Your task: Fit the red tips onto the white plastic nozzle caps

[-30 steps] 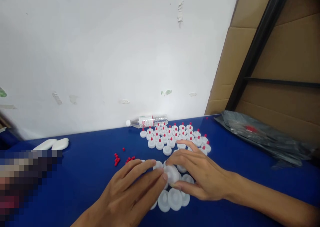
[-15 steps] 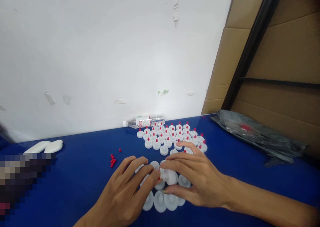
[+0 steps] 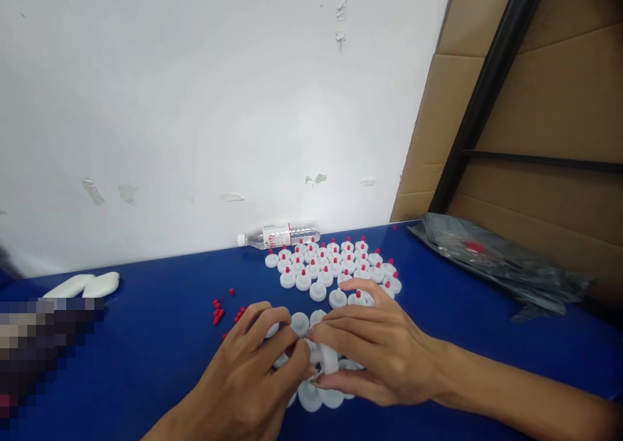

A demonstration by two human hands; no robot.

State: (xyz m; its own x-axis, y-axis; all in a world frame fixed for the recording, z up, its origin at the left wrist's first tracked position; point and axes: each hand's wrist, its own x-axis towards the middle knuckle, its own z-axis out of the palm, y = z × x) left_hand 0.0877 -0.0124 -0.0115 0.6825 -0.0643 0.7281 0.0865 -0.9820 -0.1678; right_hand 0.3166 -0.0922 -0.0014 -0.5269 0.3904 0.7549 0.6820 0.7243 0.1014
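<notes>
My right hand (image 3: 377, 344) grips a white plastic bottle cap (image 3: 329, 359) by its rim, between thumb and fingers. The cap is tipped on its side, nozzle toward the left. My left hand (image 3: 253, 363) pinches at that nozzle; the small red tip seen in its fingers earlier is now hidden behind them. Several white caps without red tips (image 3: 310, 397) lie under and around both hands. Beyond them, rows of white caps with red tips (image 3: 303, 281) stand upright. Loose red tips (image 3: 217, 314) are scattered beside my left hand.
A clear plastic bottle (image 3: 292, 235) lies on its side against the white wall. Two white oval objects (image 3: 101, 285) rest at the left of the blue table (image 3: 160, 324). A grey plastic bag (image 3: 496, 259) lies at right, before cardboard (image 3: 549, 207).
My left fingers have closed in around the nozzle, and the red tip has gone from sight. The held cap has turned more edge-on. More loose red tips show beside my left hand.
</notes>
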